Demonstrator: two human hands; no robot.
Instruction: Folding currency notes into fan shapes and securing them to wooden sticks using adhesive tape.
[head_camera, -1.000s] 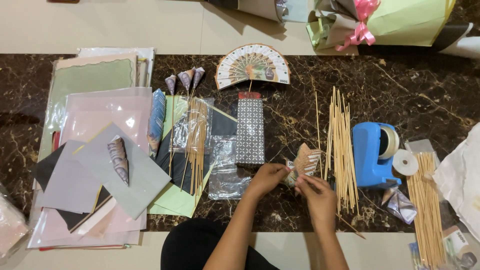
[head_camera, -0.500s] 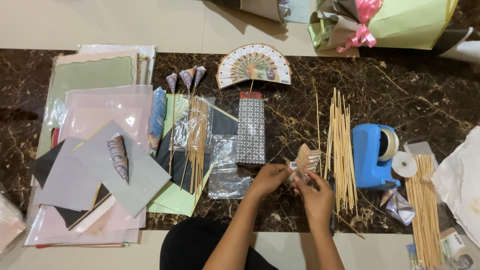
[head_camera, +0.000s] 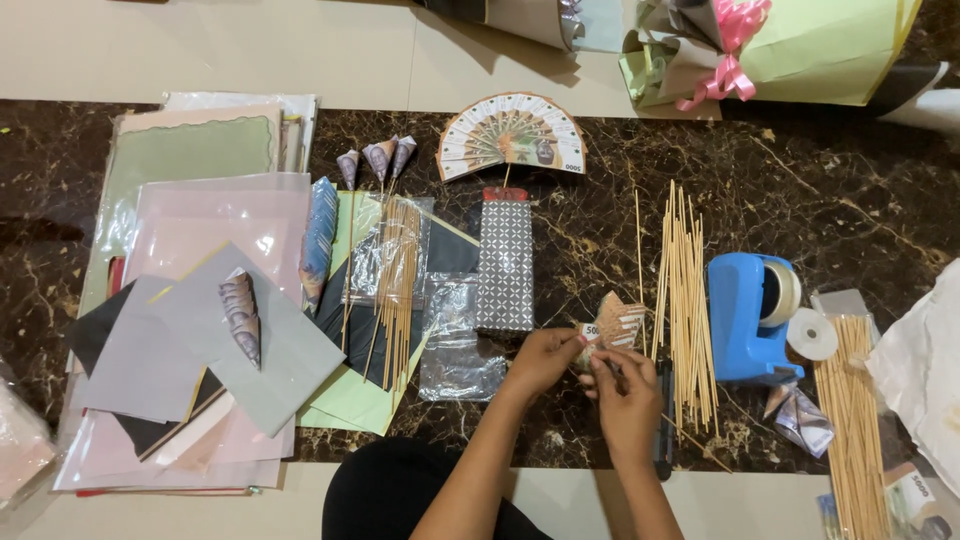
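Head view, looking straight down on a dark marbled table (head_camera: 850, 180) whose near edge runs along the bottom of the frame. Lower centre: the left hand (head_camera: 545, 358) pinches the left side of a folded banknote cone (head_camera: 612, 325) between thumb and fingertips, fingers curled closed on the paper. The right hand (head_camera: 628, 400) is just beside it and touching the cone's lower edge, fingers bent around it; whether it also grips a stick cannot be told. The cone sits above the table between a patterned box (head_camera: 505, 265), to its left, and a row of loose bamboo skewers (head_camera: 685, 300), immediately to its right.

Right of the skewers stands a blue tape dispenser (head_camera: 748, 315), with a second skewer bundle (head_camera: 855, 420) at the lower right. A banknote fan (head_camera: 512, 135) lies at upper centre. Stacked paper sheets (head_camera: 200, 300) fill the left third up to the near edge.

Open surface: bare marble lies between the fan and the dispenser toward the upper right, and a narrow strip lies below the hands before the table edge; the hands are otherwise hemmed by the box and skewers.
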